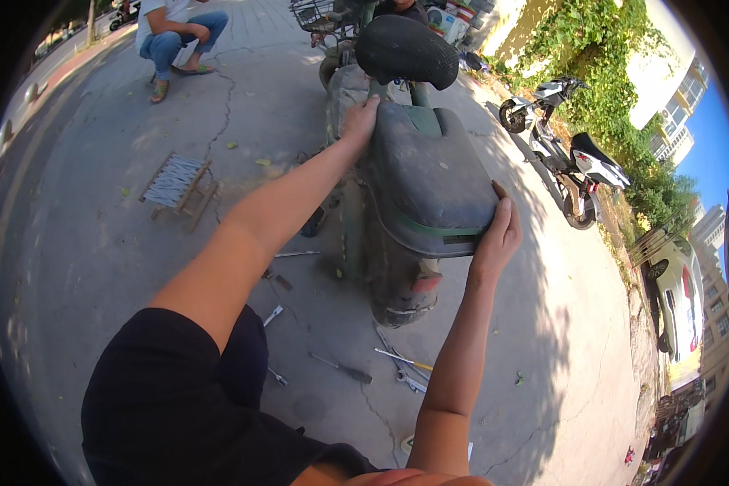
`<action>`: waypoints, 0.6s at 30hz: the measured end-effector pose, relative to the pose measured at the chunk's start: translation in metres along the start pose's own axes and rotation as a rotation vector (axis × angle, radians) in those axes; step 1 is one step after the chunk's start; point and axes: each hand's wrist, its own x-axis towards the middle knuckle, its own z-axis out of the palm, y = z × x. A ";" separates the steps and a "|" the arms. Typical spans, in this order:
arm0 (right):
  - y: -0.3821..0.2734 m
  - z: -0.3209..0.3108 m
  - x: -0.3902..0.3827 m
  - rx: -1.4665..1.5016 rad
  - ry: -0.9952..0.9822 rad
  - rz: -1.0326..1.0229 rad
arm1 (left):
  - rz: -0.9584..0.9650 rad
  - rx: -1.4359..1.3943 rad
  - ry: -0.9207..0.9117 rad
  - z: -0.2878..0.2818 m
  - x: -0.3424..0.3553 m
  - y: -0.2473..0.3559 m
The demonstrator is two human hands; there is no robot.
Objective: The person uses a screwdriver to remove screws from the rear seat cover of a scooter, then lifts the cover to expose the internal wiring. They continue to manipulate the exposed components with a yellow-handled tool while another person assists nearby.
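A scooter stands in front of me with a dark saddle [401, 50] and a grey plastic rear box [445, 174] with green trim behind it. My left hand [360, 123] grips the box at its front left edge, just behind the saddle. At the rear right corner, my right hand [496, 235] holds the box's rim, thumb and fingers around the edge. The box sits over the rear mudguard [401, 304], which carries a red reflector [426, 281]. Undersides of both grips are hidden.
On the concrete lie a screwdriver [342, 368], wrenches [410, 381] and other tools. A folding stool [178, 185] stands left. One person [170, 36] squats far left; another is partly hidden behind the scooter. A white motorbike [559, 150] is parked right.
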 end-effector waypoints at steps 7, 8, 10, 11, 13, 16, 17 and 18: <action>-0.001 0.002 0.000 0.009 0.021 -0.018 | -0.084 -0.114 -0.037 -0.001 -0.006 0.013; -0.002 0.002 0.000 0.010 0.031 0.004 | -0.089 -0.099 -0.051 -0.001 -0.008 0.016; -0.003 0.003 0.000 0.020 0.047 0.020 | -0.081 -0.098 -0.074 -0.003 -0.008 0.018; -0.001 0.004 -0.001 0.026 0.052 0.014 | -0.071 -0.114 -0.083 -0.004 -0.008 0.019; 0.001 0.004 -0.002 0.026 0.064 0.002 | -0.063 -0.127 -0.107 -0.004 -0.011 0.022; 0.001 0.005 -0.003 0.007 0.064 -0.003 | -0.092 -0.109 -0.180 -0.009 -0.006 0.023; -0.001 0.005 -0.002 -0.011 0.056 -0.001 | -0.120 -0.103 -0.233 -0.013 0.005 0.024; -0.003 0.007 -0.002 -0.023 0.044 0.004 | -0.149 -0.093 -0.280 -0.020 0.016 0.025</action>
